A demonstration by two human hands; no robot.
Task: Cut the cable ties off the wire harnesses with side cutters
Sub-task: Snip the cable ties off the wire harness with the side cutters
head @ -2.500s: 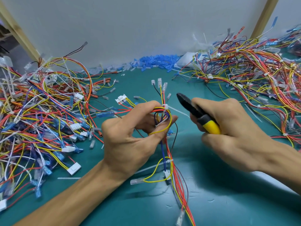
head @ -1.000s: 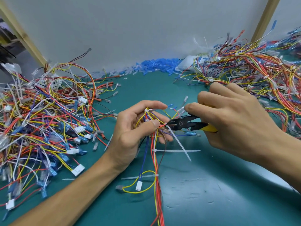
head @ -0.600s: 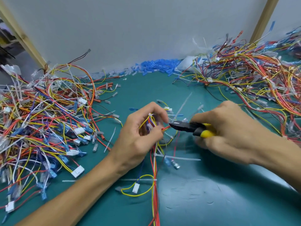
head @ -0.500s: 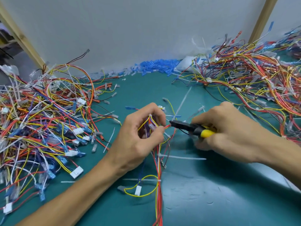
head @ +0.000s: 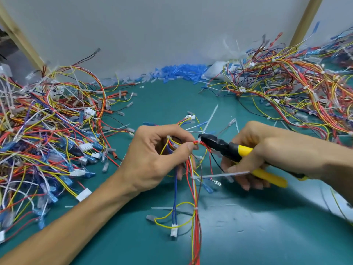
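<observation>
Left hand (head: 150, 159) pinches one wire harness (head: 195, 217) just above the green mat (head: 248, 236), right hand (head: 267, 150) grips one pair of yellow-handled side cutters (head: 229, 148), tips at a white cable tie (head: 199, 140), with a left pile (head: 47, 140) and a right pile (head: 296, 88) of harnesses, so two heaps.

The table (head: 162, 104) has a teal mat on top. A left tangle of wires (head: 47, 131), all colours, sprawls over that side, and a right tangle of wires (head: 296, 88) fills the far corner. Small blue sleeves (head: 181, 70) are heaped against the back wall. A loose white cable tie (head: 162, 208) lies flat near the front.
</observation>
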